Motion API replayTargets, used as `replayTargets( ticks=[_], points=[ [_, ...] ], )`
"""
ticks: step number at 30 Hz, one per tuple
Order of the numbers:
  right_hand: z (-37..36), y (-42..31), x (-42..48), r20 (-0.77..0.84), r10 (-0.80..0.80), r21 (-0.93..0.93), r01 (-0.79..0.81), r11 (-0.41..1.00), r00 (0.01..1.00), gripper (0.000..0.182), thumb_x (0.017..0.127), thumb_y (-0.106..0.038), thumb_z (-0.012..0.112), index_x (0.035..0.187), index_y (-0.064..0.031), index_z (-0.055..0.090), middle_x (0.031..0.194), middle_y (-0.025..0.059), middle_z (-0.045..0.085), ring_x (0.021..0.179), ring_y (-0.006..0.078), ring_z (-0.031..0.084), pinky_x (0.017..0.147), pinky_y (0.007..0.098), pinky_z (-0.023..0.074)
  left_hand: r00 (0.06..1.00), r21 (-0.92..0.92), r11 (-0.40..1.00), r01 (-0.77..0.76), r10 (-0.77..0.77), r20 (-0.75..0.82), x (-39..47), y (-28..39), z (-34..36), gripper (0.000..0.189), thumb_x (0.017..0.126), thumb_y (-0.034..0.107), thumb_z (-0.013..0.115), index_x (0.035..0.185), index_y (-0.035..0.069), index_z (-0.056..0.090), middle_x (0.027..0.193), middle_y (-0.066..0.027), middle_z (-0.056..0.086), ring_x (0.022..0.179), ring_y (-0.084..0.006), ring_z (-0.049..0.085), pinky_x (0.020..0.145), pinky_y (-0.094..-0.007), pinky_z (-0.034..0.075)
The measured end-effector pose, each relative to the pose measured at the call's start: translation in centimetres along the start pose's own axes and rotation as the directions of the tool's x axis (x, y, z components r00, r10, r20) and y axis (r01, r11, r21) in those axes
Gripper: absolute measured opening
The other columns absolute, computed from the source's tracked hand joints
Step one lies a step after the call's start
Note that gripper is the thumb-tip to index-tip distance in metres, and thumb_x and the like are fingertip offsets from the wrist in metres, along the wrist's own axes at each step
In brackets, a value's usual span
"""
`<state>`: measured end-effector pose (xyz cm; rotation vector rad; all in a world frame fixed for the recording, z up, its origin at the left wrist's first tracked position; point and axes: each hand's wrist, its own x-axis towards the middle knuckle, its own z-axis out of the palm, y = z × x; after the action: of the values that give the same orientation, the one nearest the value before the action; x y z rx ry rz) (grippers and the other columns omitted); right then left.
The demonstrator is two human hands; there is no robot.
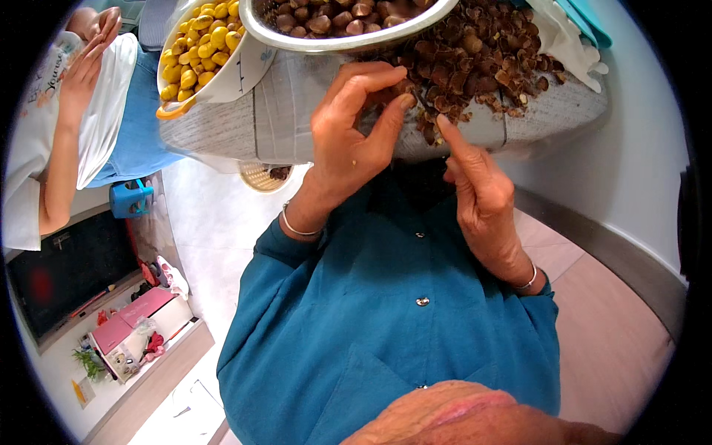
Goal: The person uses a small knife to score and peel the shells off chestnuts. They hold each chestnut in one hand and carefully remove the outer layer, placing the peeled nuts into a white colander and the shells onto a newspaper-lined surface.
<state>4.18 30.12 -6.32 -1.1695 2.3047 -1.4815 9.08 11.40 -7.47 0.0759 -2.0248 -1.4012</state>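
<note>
My left hand [356,119] pinches a brown chestnut [403,88] between thumb and fingers, above the near edge of the table. Just to its right is my right hand [481,194], index finger stretched toward the chestnut and the other fingers curled. A thin dark strip shows by that fingertip; whether my right hand holds a tool is hidden. Beyond my hands stands a metal bowl [356,43] of unpeeled chestnuts [320,24]. A heap of brown chestnut shells [473,61] spreads over the table to the right of the bowl.
A white basin [245,75] with an orange handle holds peeled yellow chestnuts [203,50] at the left. A wicker basket [257,177] stands on the floor below the table. Another person [83,111] sits at the left. A white glove [573,50] lies near the wall.
</note>
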Motion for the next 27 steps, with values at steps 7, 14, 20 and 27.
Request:
replayTargets(
  ticks=[7,14,20,27],
  points=[
    [-1.2,0.5,0.2,0.077,-0.069,-0.111,0.077,0.991,0.995,0.059,0.086,0.009,0.055,0.14,-0.0136,0.05,0.081,0.018,0.057,0.07,0.0347,0.061,0.068,0.0429,0.0527,0.997,0.03,0.999,-0.033,0.031,0.074,0.4,-0.3,-0.7,0.027,0.086,-0.01,0.064,0.113,-0.006,0.061,0.115,-0.0133,0.06,0.098,-0.0179,0.065,0.084,-0.0275,0.056],
    [-5.9,0.6,3.2,0.339,-0.115,-0.193,0.188,0.963,0.934,0.048,0.09,0.006,0.05,0.135,-0.0101,0.053,0.1,0.0203,0.066,0.081,0.0314,0.066,0.073,0.0395,0.0558,0.981,0.087,0.995,-0.052,0.035,0.193,0.5,-0.5,-1.7,0.027,0.087,-0.01,0.063,0.113,-0.006,0.062,0.117,-0.0141,0.06,0.096,-0.0188,0.066,0.082,-0.028,0.057],
    [-8.0,0.2,6.2,0.481,-0.167,-0.247,0.315,0.916,0.861,0.036,0.097,-0.002,0.043,0.129,-0.0076,0.059,0.102,0.0207,0.069,0.087,0.0289,0.07,0.074,0.0391,0.0593,0.972,0.06,0.998,0.01,-0.024,0.233,0.6,-0.7,-2.2,0.025,0.087,-0.009,0.062,0.112,-0.007,0.062,0.116,-0.0145,0.059,0.094,-0.02,0.066,0.081,-0.0285,0.058],
    [-9.6,2.3,10.2,0.669,-0.108,-0.132,0.26,0.956,0.736,0.032,0.099,-0.012,0.046,0.127,-0.0096,0.062,0.072,0.0112,0.063,0.054,0.015,0.058,0.052,0.0275,0.0503,0.934,-0.124,0.985,0.12,-0.07,0.35,1.0,-1.4,-3.0,0.023,0.088,-0.008,0.062,0.111,-0.007,0.064,0.114,-0.0166,0.062,0.091,-0.0225,0.068,0.08,-0.0304,0.059]
  ],
)
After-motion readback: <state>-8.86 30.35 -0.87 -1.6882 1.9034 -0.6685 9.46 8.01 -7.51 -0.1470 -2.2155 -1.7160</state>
